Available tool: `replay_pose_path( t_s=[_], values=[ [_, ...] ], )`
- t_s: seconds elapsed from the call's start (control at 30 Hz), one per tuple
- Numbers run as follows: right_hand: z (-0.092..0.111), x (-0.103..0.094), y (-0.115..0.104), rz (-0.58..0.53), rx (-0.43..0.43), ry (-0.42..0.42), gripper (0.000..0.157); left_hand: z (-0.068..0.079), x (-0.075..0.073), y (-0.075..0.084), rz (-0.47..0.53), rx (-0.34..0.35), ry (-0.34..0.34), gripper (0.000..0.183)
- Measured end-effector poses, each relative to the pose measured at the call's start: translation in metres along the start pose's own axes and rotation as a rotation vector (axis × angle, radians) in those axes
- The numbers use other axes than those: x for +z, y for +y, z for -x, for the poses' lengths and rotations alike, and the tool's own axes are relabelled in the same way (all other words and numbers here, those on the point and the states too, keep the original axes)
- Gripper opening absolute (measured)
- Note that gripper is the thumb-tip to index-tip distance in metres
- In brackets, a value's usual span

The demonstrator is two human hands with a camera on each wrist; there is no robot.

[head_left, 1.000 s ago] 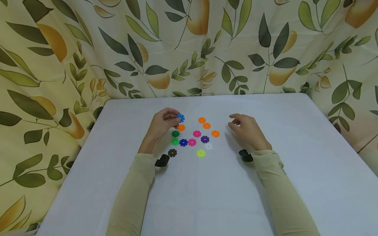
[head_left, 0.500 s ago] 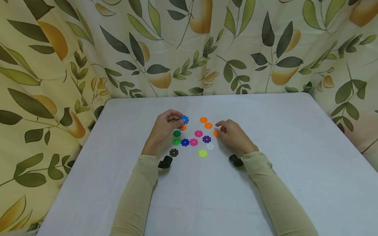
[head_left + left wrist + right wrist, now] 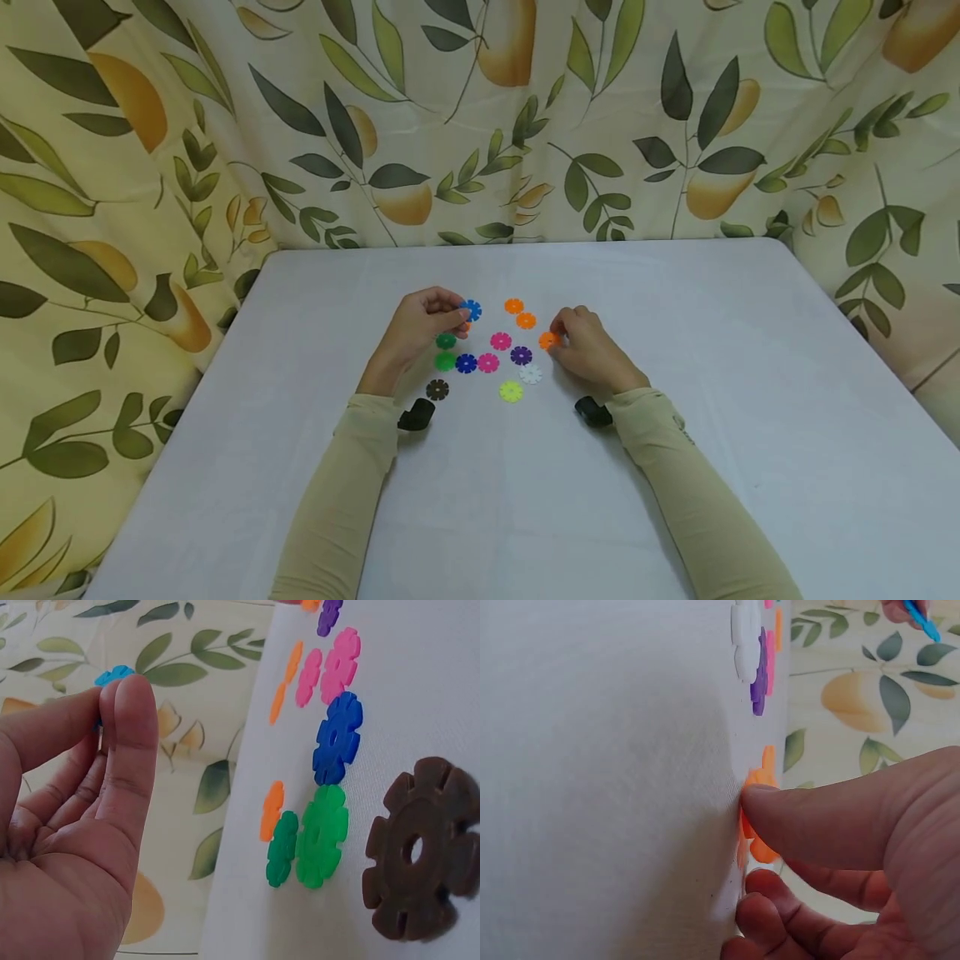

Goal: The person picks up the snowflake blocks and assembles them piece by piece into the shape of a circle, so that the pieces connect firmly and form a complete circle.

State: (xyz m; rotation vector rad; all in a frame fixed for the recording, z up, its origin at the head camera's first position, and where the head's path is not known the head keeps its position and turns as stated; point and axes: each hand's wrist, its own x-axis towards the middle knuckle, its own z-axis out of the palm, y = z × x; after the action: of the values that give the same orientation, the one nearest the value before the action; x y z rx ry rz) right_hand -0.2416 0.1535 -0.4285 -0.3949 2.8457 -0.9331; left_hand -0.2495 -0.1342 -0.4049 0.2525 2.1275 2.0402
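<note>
My left hand (image 3: 420,333) pinches a light blue interlocking disc (image 3: 472,310) between thumb and fingertips, raised over the table; in the left wrist view most of that blue disc (image 3: 116,673) is hidden behind the fingers. Under it an orange disc (image 3: 467,327) is partly covered. My right hand (image 3: 596,350) is down at the table, its thumb and forefinger on the edge of another orange disc (image 3: 547,340). From the right wrist, the thumb overlaps this orange disc (image 3: 765,851) and the other fingers curl close to the cloth.
Between the hands lie pink (image 3: 501,341), purple (image 3: 521,356), white (image 3: 531,374), yellow (image 3: 512,392), dark blue (image 3: 467,363), green (image 3: 446,362) and brown (image 3: 438,390) discs. Two orange discs (image 3: 526,320) lie farther back. A leaf-print curtain (image 3: 480,125) hangs behind the white table (image 3: 675,275).
My right hand has come left and down onto the rightmost orange disc. The left hand has shifted slightly right and toward the person, still holding the light blue disc.
</note>
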Motion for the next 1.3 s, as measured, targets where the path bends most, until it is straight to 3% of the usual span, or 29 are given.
replay_pose_path(
  t_s=[0.37, 0.57, 0.77, 1.3],
  values=[
    [0.007, -0.015, 0.01, -0.149, -0.006, 0.027, 0.018, 0.001, 0.01, -0.001, -0.03, 0.01, -0.051, 0.014],
    [0.01, -0.027, 0.004, -0.38, 0.066, 0.041, 0.021, 0.0, 0.019, -0.002, -0.047, 0.071, -0.092, 0.012],
    [0.011, -0.035, -0.006, -0.579, 0.075, 0.058, 0.023, -0.001, 0.027, -0.002, -0.097, 0.106, -0.119, 0.012],
    [0.013, -0.031, -0.025, -0.677, 0.069, 0.038, 0.026, 0.0, 0.04, -0.004, -0.135, 0.073, -0.156, 0.013]
  ],
)
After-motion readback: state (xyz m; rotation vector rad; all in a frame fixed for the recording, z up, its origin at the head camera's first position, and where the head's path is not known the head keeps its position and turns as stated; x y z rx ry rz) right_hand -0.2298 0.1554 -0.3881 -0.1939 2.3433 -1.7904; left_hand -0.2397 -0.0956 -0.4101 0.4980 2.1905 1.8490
